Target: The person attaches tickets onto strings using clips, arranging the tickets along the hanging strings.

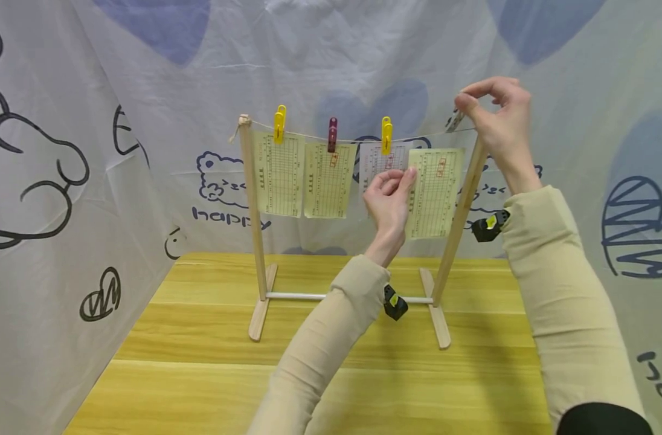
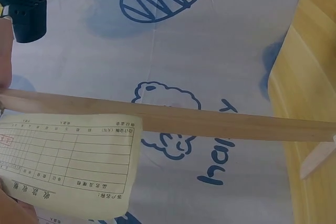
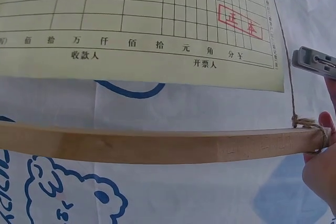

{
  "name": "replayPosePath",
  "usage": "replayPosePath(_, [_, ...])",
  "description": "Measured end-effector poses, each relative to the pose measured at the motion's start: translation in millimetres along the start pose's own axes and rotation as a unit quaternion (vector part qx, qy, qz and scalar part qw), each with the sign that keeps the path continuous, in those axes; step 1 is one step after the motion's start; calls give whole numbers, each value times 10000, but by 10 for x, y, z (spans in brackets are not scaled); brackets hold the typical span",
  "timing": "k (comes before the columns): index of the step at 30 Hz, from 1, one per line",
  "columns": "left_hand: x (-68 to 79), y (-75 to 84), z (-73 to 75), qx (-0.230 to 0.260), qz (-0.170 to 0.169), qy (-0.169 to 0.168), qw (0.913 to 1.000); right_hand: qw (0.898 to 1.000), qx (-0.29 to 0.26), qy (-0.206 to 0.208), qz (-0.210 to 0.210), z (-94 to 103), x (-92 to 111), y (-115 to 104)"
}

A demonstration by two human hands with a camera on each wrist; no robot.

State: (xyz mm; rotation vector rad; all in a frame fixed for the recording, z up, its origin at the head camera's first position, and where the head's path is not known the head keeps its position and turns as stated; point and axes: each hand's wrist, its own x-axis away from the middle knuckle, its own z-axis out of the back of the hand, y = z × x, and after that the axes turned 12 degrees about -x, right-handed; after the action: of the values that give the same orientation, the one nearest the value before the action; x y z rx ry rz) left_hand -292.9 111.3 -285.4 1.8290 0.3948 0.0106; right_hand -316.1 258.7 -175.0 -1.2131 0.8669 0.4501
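Observation:
My left hand [image 1: 388,202] pinches the left edge of a pale yellow receipt slip [image 1: 437,196] between thumb and fingers. The slip hangs upright, its top edge just below the string [image 1: 434,133], near the right post. In the right wrist view its printed grid and red stamp show close up. My right hand [image 1: 502,118] pinches a grey clothespin [image 3: 315,61] above the string, close to the top of the right post. The clothespin's tip points at the string, beside the knot [image 3: 310,123]. Part of a white slip [image 1: 382,156] is hidden behind my left hand.
Two yellow slips [image 1: 279,175] hang farther left under a yellow clothespin [image 1: 279,124] and a dark red clothespin [image 1: 333,134]. Another yellow clothespin [image 1: 386,135] holds the white slip. The wooden frame's right post [image 1: 461,199] stands on the table [image 1: 200,374], before a printed cloth [image 1: 287,54].

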Motion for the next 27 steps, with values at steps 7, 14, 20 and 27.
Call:
replayPosePath(7, [-22, 13, -33, -5, 106, 4, 9999, 9987, 108, -139, -470, -22, -63, -7])
replayPosePath(14, [-23, 7, -91, -106, 89, 170, 9998, 9969, 138, -291, -713, -12, -84, 0])
replayPosePath(20, [-31, 15, -119, -97, 82, 255, 9996, 9965, 369, -472, -582, -6, -98, 4])
replayPosePath(27, [-37, 37, -154, 76, -44, 268, 9996, 9941, 484, -592, -768, 10, -107, -8])
